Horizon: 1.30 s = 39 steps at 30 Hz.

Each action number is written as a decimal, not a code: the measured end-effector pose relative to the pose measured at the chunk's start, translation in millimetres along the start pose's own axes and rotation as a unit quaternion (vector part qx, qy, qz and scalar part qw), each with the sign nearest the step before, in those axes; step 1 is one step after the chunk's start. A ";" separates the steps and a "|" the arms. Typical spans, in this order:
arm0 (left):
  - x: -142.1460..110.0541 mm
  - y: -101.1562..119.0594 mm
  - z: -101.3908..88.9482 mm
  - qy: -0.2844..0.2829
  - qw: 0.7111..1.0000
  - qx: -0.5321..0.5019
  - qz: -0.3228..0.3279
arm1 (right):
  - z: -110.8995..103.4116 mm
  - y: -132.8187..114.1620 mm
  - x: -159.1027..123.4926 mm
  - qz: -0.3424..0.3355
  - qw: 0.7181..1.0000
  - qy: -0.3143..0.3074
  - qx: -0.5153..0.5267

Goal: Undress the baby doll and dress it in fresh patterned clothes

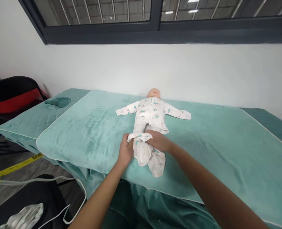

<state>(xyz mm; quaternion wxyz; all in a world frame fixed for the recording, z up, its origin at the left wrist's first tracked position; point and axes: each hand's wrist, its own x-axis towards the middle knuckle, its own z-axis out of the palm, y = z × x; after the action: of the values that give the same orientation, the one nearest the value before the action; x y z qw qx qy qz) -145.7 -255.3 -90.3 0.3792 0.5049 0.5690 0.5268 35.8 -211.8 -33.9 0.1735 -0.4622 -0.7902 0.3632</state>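
A baby doll lies on its back, head toward the wall, wearing a white printed jacket with both sleeves spread wide. White printed baby trousers are bunched around its lower legs, and the pale feet stick out toward me. My left hand grips the trousers' gathered edge at the left leg, thumb on top. On the other side my right hand has its fingers closed at the same gathered cloth, between the legs; its fingertips are partly hidden by the fabric.
The doll rests on a green padded bed against a white wall under a dark window frame. A face hole is at the bed's left end. A red and black chair, a cable and a black seat with white cloth are left.
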 end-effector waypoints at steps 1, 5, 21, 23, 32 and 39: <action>5.5 -0.6 0.5 -0.004 0.999 0.033 0.026 | -1.1 0.3 -0.9 0.004 1.000 -0.001 0.014; 23.8 -2.9 1.9 -0.016 0.986 0.146 0.083 | -4.3 1.4 -3.6 0.017 0.997 -0.019 0.077; 85.4 -3.9 5.7 -0.104 0.914 0.376 0.116 | 13.3 -20.6 12.8 0.094 0.978 0.016 -0.188; 86.7 -6.2 5.0 -0.101 0.919 0.365 0.112 | 19.9 -21.8 18.3 0.113 0.967 0.028 -0.228; 41.6 -22.5 -21.1 0.002 0.980 0.158 0.118 | 27.8 -19.9 18.2 0.125 0.962 0.044 -0.239; 21.4 -14.6 -33.2 -0.151 0.941 0.252 0.165 | 27.9 -18.5 10.5 0.134 0.965 0.068 -0.214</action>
<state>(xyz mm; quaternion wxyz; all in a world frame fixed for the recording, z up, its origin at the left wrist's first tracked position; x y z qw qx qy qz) -184.6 -240.6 -97.3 0.2285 0.7444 0.5282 0.3387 2.3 -220.1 -39.9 0.0739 -0.6136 -0.7669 0.1728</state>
